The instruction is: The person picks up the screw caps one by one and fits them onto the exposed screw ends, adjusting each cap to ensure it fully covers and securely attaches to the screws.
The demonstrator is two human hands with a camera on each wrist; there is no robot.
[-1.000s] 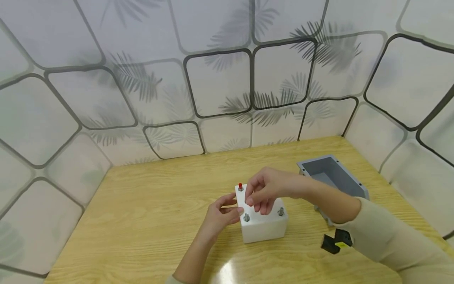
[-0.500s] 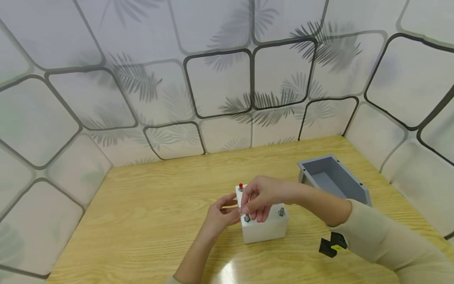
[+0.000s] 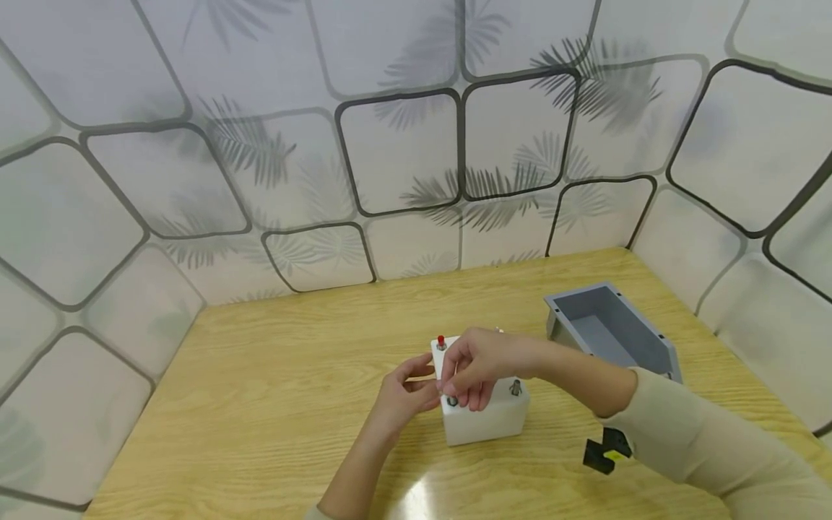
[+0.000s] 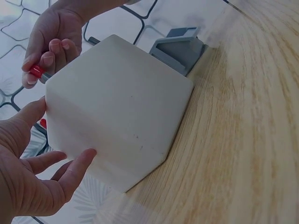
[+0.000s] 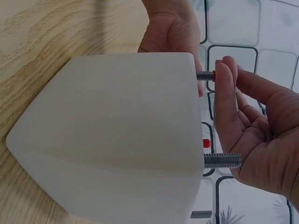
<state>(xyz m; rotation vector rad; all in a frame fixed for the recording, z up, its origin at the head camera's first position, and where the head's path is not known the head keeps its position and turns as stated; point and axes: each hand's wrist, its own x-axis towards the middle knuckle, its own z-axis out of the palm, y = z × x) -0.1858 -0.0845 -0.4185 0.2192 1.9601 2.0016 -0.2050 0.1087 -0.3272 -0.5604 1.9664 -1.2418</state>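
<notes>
A white block stands on the table with threaded bolts sticking out of its top. My right hand pinches a small red cap at the tip of the near-left bolt. My left hand touches the block's left side, its thumb by the top edge and its fingers fairly straight against the side face. Another red cap sits on the far-left bolt. The near-right bolt is bare. My right hand hides part of the block's top.
A grey plastic bin stands at the right, behind my right forearm. Below the right sleeve shows a black device with a yellow mark. Patterned curtain-like sheets surround the back and sides of the wooden table.
My right hand has moved left and down toward the near-left bolt and now has the red cap on its tip. My left hand and the block have stayed put.
</notes>
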